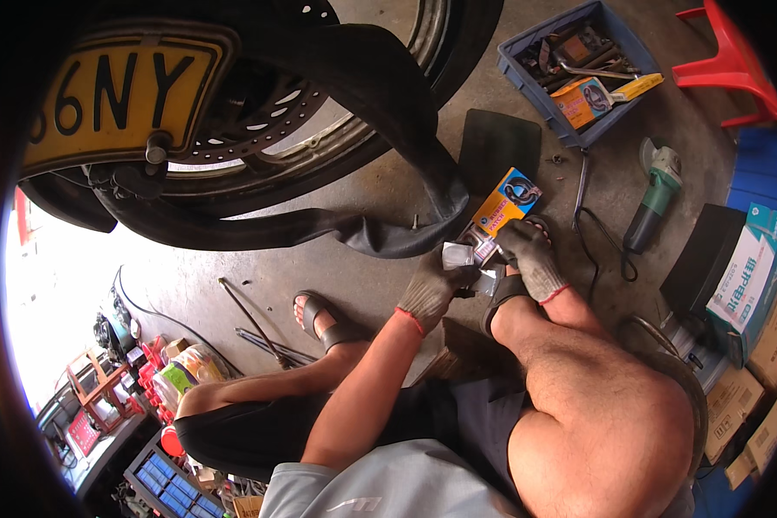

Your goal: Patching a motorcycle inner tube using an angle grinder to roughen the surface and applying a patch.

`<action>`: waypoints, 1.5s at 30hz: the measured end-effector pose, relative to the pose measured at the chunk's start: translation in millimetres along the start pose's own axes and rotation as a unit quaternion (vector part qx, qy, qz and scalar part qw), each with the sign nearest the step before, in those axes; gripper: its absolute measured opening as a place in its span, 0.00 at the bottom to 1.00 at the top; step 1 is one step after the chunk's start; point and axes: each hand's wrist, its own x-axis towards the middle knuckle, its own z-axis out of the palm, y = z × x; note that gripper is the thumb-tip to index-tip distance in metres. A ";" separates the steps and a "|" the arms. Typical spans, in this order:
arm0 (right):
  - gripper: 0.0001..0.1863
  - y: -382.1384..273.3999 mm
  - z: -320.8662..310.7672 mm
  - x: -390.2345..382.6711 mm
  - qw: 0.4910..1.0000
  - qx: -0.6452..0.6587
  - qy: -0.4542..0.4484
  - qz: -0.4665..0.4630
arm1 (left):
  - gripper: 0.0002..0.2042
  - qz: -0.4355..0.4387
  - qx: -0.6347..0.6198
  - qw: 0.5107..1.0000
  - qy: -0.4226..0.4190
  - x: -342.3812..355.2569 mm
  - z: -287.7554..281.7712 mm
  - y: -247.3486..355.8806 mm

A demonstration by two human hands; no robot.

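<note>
My left hand (433, 287), in a grey work glove, is closed around small silvery-white patch packets (457, 254) that stick out past its fingers. My right hand (531, 257), gloved the same way, grips an orange-and-blue tyre patch box (507, 202) by its near end. That end is open, with contents showing between the two hands. Just beyond them, a black inner tube (380, 231) hangs in a loop from the motorcycle wheel (319, 164), its lowest bend close to my hands.
A yellow number plate (129, 99) juts in at upper left. Beyond my hands lie a dark mat (499, 154) and a blue crate (578, 129) of tools. A green angle grinder (656, 200) with a cord, a red stool (725, 60) and cartons (734, 406) stand right. Rods (255, 324) lie left.
</note>
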 end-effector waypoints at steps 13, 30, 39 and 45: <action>0.06 -47.7 -62.0 36.8 0.988 0.013 0.102 -0.114 | 0.17 -0.012 -0.141 0.986 0.088 6.7 -3.8 -2.7; 0.06 -61.0 -59.7 97.2 0.938 -0.143 0.175 -0.262 | 0.13 0.015 -0.235 0.967 0.100 8.0 -25.0 -12.7; 0.12 -78.3 -44.2 84.6 0.909 -0.213 0.146 -0.329 | 0.14 0.035 -0.293 0.952 0.081 13.7 -28.0 -17.8; 0.09 -67.0 -10.1 11.3 0.973 -0.018 -0.210 -0.089 | 0.13 0.032 -0.327 0.942 0.074 13.8 -22.8 -12.8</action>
